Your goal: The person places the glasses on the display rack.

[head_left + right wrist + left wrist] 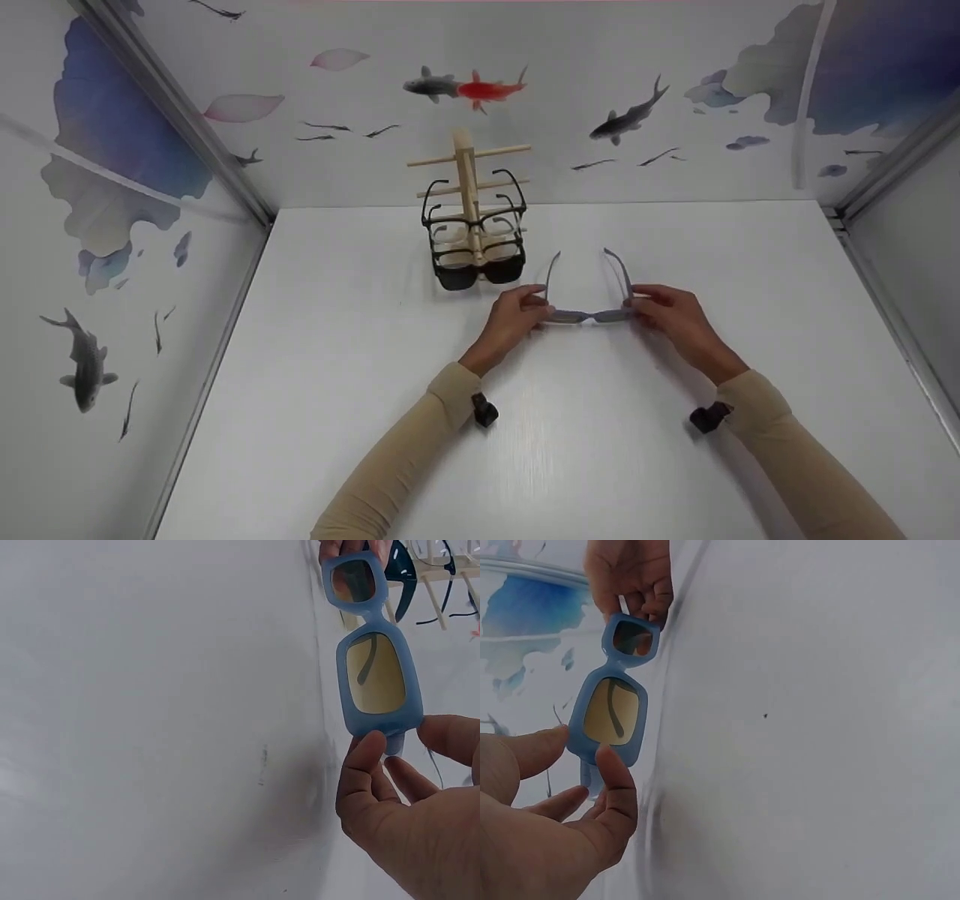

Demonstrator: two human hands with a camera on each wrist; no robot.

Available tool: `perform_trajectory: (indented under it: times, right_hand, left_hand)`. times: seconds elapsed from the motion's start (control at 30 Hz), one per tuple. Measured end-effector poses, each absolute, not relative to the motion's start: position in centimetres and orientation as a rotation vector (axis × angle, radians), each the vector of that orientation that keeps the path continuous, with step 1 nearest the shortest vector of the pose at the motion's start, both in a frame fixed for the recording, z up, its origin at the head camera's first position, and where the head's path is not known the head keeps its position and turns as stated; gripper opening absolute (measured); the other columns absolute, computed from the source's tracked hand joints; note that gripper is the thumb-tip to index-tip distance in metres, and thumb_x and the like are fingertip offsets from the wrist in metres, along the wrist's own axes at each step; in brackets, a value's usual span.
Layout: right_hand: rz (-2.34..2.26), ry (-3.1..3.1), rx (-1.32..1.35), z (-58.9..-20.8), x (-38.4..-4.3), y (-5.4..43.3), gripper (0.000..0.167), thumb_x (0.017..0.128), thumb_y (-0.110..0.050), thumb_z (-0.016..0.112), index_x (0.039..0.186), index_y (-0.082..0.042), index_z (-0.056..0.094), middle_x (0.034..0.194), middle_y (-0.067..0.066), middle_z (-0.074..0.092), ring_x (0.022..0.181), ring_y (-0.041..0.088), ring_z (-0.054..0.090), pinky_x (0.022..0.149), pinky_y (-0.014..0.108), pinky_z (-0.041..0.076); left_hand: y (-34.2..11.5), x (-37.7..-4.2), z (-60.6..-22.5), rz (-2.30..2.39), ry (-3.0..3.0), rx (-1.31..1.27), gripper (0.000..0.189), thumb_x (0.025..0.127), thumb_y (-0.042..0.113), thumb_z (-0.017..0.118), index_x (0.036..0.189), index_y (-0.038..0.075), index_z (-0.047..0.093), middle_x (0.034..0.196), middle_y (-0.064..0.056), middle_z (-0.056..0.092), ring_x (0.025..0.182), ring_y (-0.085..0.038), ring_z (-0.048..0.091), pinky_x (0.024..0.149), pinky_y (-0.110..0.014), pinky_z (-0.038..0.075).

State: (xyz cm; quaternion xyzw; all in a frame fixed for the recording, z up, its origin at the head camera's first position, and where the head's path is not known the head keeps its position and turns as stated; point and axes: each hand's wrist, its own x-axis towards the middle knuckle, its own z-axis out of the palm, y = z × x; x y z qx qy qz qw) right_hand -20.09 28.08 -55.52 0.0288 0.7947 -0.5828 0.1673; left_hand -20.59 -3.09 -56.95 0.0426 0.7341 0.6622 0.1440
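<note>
A pair of blue sunglasses (574,317) with yellowish-tinted lenses is held between both hands, its arms unfolded and pointing away from me. My left hand (511,319) pinches the left end of the frame near the hinge. At the opposite end, my right hand (679,319) grips the other hinge corner. The left wrist view shows the left thumb and fingers around the lower corner of the blue sunglasses (613,662). In the right wrist view, the right fingers hold the near corner of the sunglasses (415,682), with the left hand's fingertips at the far end.
A wooden display stand (466,176) stands just left of the sunglasses, near the back wall. Several pairs hang on its pegs, the lowest being black sunglasses (504,270). White panels with painted fish surround the white table (337,375).
</note>
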Motion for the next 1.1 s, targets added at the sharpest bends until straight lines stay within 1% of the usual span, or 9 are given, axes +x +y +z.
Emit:
perform_trajectory:
  times: [0.2, 0.37, 0.47, 0.67, 0.8, 0.93, 1.0, 1.1]
  right_hand:
    - [-1.669, 2.205, 0.034, -54.6, -19.5, 28.6, 0.065, 0.112, -0.035, 0.069, 0.165, -0.005, 0.048, 0.152, 0.020, 0.065, 0.126, 0.019, 0.069, 0.106, 0.027, 0.058]
    - [-1.662, 2.203, -0.005, -53.7, -19.0, 28.8, 0.068, 0.111, -0.038, 0.069, 0.167, -0.007, 0.047, 0.154, 0.019, 0.064, 0.127, 0.018, 0.069, 0.104, 0.022, 0.057]
    - [-1.651, 2.213, -0.018, -53.3, -18.8, 28.9, 0.068, 0.111, -0.039, 0.069, 0.167, -0.008, 0.046, 0.154, 0.020, 0.063, 0.128, 0.017, 0.069, 0.103, 0.021, 0.056]
    - [-1.729, 2.163, -0.040, -52.5, -18.3, 28.7, 0.067, 0.111, -0.032, 0.071, 0.166, -0.002, 0.046, 0.155, 0.028, 0.059, 0.128, 0.013, 0.068, 0.105, 0.022, 0.056]
    - [-1.733, 2.154, -0.048, -52.0, -18.1, 28.7, 0.068, 0.110, -0.034, 0.071, 0.165, -0.003, 0.047, 0.154, 0.026, 0.061, 0.129, 0.013, 0.068, 0.105, 0.021, 0.055]
    - [-1.738, 2.144, -0.043, -51.4, -18.0, 28.6, 0.069, 0.110, -0.036, 0.071, 0.165, -0.002, 0.046, 0.154, 0.026, 0.061, 0.131, 0.014, 0.068, 0.106, 0.021, 0.055]
    - [-1.758, 2.132, -0.035, -51.2, -17.9, 28.6, 0.069, 0.110, -0.036, 0.072, 0.165, -0.002, 0.047, 0.154, 0.025, 0.062, 0.130, 0.015, 0.068, 0.106, 0.021, 0.055]
    - [-1.781, 2.121, -0.035, -50.8, -17.8, 28.8, 0.068, 0.110, -0.035, 0.072, 0.165, -0.002, 0.047, 0.149, 0.018, 0.067, 0.128, 0.015, 0.069, 0.106, 0.022, 0.055]
  left_hand:
    - [-3.3, -20.2, -55.9, 1.974, 2.039, 0.103, 0.052, 0.103, 0.003, 0.075, 0.152, -0.006, 0.060, 0.124, -0.017, 0.073, 0.108, -0.022, 0.076, 0.092, -0.038, 0.065]
    - [-3.5, -19.9, -55.0, 2.003, 1.984, 0.083, 0.054, 0.103, 0.005, 0.077, 0.153, -0.005, 0.059, 0.127, -0.018, 0.073, 0.110, -0.024, 0.076, 0.094, -0.038, 0.065]
    - [-3.6, -19.7, -54.5, 2.007, 1.975, 0.092, 0.056, 0.102, 0.006, 0.077, 0.154, -0.004, 0.059, 0.130, -0.021, 0.072, 0.110, -0.024, 0.076, 0.093, -0.037, 0.064]
    - [-4.0, -19.4, -53.7, 1.992, 1.975, 0.116, 0.057, 0.102, 0.010, 0.079, 0.155, 0.001, 0.060, 0.135, -0.025, 0.071, 0.109, -0.023, 0.077, 0.092, -0.036, 0.064]
    - [-4.3, -19.1, -52.9, 1.991, 1.972, 0.155, 0.058, 0.102, 0.011, 0.080, 0.155, 0.002, 0.060, 0.132, -0.021, 0.073, 0.109, -0.022, 0.076, 0.091, -0.036, 0.063]
    - [-4.5, -18.9, -52.3, 1.998, 1.971, 0.177, 0.058, 0.101, 0.012, 0.081, 0.155, 0.004, 0.060, 0.126, -0.014, 0.074, 0.108, -0.021, 0.076, 0.091, -0.036, 0.063]
    - [-4.5, -18.8, -52.0, 2.003, 1.972, 0.186, 0.058, 0.101, 0.012, 0.081, 0.155, 0.004, 0.061, 0.125, -0.012, 0.074, 0.108, -0.021, 0.076, 0.091, -0.036, 0.063]
    - [-4.5, -18.7, -51.6, 2.009, 1.976, 0.197, 0.058, 0.101, 0.012, 0.081, 0.155, 0.005, 0.061, 0.125, -0.013, 0.074, 0.109, -0.021, 0.076, 0.092, -0.036, 0.063]
